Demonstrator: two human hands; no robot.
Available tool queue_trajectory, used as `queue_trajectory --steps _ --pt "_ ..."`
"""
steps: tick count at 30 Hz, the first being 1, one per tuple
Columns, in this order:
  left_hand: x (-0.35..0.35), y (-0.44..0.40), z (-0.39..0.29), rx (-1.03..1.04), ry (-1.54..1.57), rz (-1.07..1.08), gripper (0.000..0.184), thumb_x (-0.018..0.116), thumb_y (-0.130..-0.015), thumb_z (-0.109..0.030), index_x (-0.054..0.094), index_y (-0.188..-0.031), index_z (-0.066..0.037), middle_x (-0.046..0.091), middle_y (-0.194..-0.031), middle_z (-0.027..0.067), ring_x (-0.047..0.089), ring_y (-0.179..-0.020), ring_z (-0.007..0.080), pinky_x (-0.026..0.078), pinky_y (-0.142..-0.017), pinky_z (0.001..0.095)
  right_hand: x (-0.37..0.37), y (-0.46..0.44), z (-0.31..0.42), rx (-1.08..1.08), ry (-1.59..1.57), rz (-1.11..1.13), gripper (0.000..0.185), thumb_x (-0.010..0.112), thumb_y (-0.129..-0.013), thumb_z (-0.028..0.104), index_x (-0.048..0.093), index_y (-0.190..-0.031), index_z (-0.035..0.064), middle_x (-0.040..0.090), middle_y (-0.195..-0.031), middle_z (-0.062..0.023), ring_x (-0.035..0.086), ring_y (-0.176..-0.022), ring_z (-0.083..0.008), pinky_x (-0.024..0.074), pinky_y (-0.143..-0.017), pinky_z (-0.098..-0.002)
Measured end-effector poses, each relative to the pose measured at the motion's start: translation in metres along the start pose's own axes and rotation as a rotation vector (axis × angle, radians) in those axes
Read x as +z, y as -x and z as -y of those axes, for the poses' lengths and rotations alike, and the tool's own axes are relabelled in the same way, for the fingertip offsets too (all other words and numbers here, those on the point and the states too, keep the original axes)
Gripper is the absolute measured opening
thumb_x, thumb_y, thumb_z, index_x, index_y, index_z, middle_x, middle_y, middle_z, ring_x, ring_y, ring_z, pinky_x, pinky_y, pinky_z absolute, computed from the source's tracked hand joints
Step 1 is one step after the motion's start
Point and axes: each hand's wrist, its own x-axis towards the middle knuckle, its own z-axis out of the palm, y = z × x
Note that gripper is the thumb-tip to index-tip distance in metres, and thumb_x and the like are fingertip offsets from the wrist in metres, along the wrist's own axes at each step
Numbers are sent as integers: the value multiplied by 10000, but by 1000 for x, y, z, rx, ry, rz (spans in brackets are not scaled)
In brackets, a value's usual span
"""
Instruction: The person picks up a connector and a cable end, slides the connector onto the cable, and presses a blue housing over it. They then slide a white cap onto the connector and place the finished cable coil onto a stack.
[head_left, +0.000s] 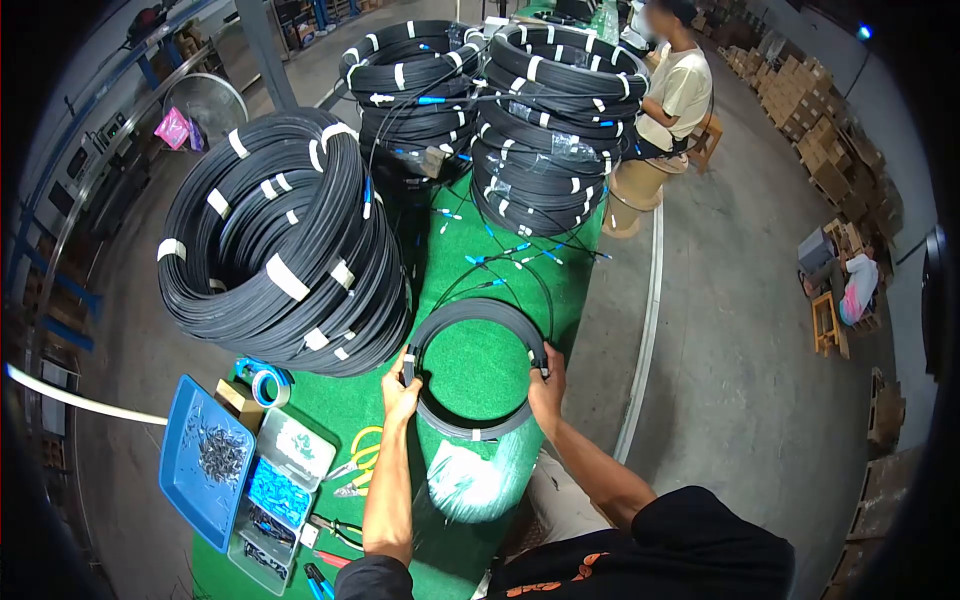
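Observation:
A single coil of black cable (478,311) lies on the green table covering, tied with white bands. On its left side my left hand (401,385) is closed round the cable, and my right hand (547,388) grips the opposite side. Thin cable ends with blue and white connectors (485,260) spread out just beyond the coil. Below it is a shiny clear plastic wrap (468,482). To the left stands a tall, leaning stack of black coils (290,245). Yellow-handled scissors (366,450) lie left of my left forearm.
Two more coil stacks (410,100) (550,130) stand at the far end. At left are a blue tray (178,468), a box of blue parts (280,490), a tape roll (268,386) and pliers (338,530). A seated person (683,95) is beyond the table's right edge.

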Motion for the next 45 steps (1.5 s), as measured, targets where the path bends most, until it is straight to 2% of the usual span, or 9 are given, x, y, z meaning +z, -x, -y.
queue_trajectory --steps 2,4,7,12,20,21,38,41,45 --pt "3 6 -9 -2 47 -13 738 638 -734 -16 514 -1461 -43 631 -1033 4 550 -837 118 443 -798 247 -1 1 9 51 -125 16 538 506 -850 -52 496 -1375 66 572 -1316 -146 562 -1212 -232 439 -1005 -330" --pt "2 9 -12 -88 202 54 669 603 -905 -249 431 -1505 -9 516 -1434 100 467 -1298 191 280 -1135 308 -9 1 8 112 -278 105 539 539 -890 11 454 -1421 51 513 -1411 -137 484 -1314 -230 371 -1079 -334" --pt "12 9 -1 -13 438 12 691 498 -1013 -462 358 -1550 -51 428 -1528 77 392 -1394 204 245 -1184 344 -9 4 6 45 -535 184 599 544 -957 224 383 -1493 11 419 -1517 -110 308 -1443 -233 179 -1197 -365" --pt "15 9 12 -76 568 -12 632 490 -1031 -377 378 -1523 3 432 -1546 78 416 -1393 207 263 -1183 341 -8 7 -3 33 -494 165 586 488 -973 220 377 -1517 34 390 -1552 -69 333 -1428 -204 237 -1151 -317" --pt "14 1 44 -65 670 -81 644 556 -961 -379 440 -1511 -66 628 -1069 -44 530 -810 81 409 -708 208 -7 7 7 -7 -564 194 626 476 -936 215 370 -1515 1 396 -1547 -100 340 -1425 -230 187 -1192 -341" --pt "13 5 39 -92 674 -42 655 539 -962 -328 411 -1500 24 476 -1509 93 458 -1358 210 290 -1169 331 -7 6 6 -16 -535 187 631 471 -925 202 370 -1511 -9 410 -1534 -102 345 -1420 -226 193 -1190 -340" --pt "7 16 25 -105 712 -72 724 576 -976 -442 409 -1490 40 475 -1501 144 439 -1380 251 280 -1182 391 -10 1 -14 9 -583 179 591 520 -963 165 342 -1512 40 355 -1525 -126 317 -1409 -253 207 -1182 -378" --pt "-20 67 29 -11 494 -85 805 514 -977 -555 353 -1521 15 430 -1531 181 378 -1434 291 230 -1206 416 -30 22 -21 -19 -315 -13 505 546 -979 197 396 -1433 38 397 -1381 -148 400 -1205 -256 316 -1081 -414" --pt "-62 210 14 -104 352 -186 739 559 -970 -504 430 -1482 13 531 -1463 131 506 -1335 235 368 -1114 369 -63 81 6 -94 -178 273 505 548 -975 155 381 -1438 42 418 -1334 -133 452 -1119 -232 391 -1007 -385"
